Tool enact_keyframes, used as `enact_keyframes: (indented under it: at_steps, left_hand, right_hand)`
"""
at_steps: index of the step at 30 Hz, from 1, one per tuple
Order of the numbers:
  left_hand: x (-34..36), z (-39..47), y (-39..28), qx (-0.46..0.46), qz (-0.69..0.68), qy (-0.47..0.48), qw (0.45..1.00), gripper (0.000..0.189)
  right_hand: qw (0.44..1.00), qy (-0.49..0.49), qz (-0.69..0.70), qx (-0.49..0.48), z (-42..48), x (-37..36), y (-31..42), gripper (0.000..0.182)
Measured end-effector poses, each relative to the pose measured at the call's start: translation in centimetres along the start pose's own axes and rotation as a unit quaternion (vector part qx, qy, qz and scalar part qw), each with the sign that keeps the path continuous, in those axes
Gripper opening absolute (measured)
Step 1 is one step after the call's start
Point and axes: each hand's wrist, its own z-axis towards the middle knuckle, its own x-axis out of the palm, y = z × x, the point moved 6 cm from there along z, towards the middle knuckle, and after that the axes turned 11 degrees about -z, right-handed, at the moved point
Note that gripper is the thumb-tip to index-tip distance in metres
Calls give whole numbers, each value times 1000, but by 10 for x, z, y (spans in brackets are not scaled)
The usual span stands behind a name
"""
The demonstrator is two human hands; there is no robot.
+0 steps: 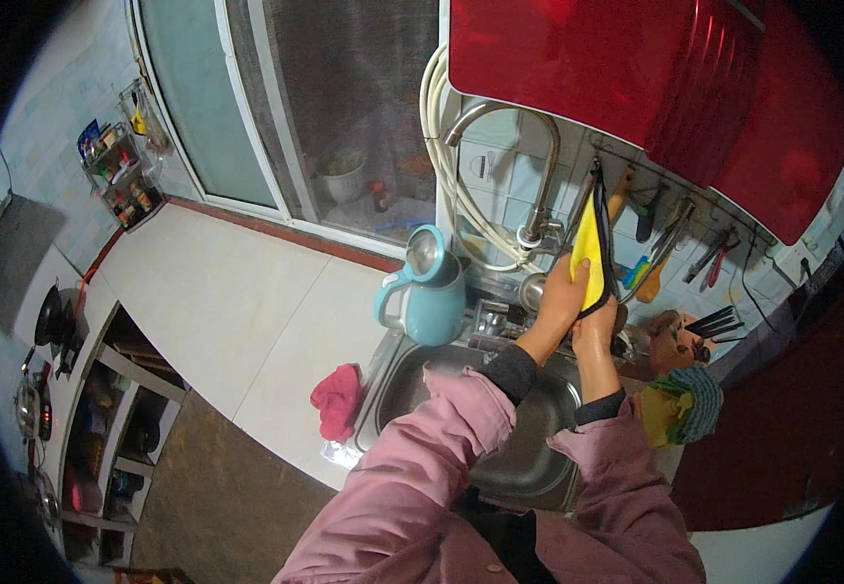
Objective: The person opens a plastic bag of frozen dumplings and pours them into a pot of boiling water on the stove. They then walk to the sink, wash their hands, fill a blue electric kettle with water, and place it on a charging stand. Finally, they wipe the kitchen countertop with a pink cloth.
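A yellow cloth with a black border (591, 255) hangs from a hook on the wall rail, above the back of the sink. My left hand (566, 288) grips its lower part, thumb lying across the yellow face. Lower down, my right hand (597, 321) is against the cloth's bottom end; its fingers are hidden behind the fabric. Below both forearms lies a stainless steel sink (531, 467). A curved metal faucet (550, 160) rises behind it, left of the cloth.
A light blue kettle (433, 306) with its lid raised stands left of the sink. A pink cloth (338, 401) lies on the white counter (276, 314). Utensils, including a wooden spatula (652, 283), hang right of my hands. A knitted cloth (681, 406) sits near my right sleeve. Red cabinets (612, 66) overhang.
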Motion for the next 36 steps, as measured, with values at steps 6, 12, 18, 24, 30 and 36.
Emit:
enact_keyframes:
  at_steps: [6, 12, 18, 24, 30, 36]
  left_hand:
    - [16, -19, -82, 373, 242, -29, 895, 53]
    - [49, 17, -22, -70, -607, 105, 785, 29]
    - [44, 17, -38, 128, -333, 107, 928, 24]
    - [45, -18, -57, 271, -54, 112, 954, 40]
    - [50, -37, 16, -171, -700, 90, 687, 38]
    - [55, -29, 14, -14, -211, 169, 963, 51]
  right_hand:
    - [998, 57, 18, -16, 11, -10, -2, 43]
    - [971, 121, 189, 78, -1, 10, 9, 45]
    - [960, 148, 216, 98, 4, 16, -1, 42]
    - [964, 199, 155, -82, -12, -1, 28, 40]
    - [997, 42, 59, 8, 25, -29, 22, 33]
    - [996, 52, 66, 5, 24, -32, 20, 34]
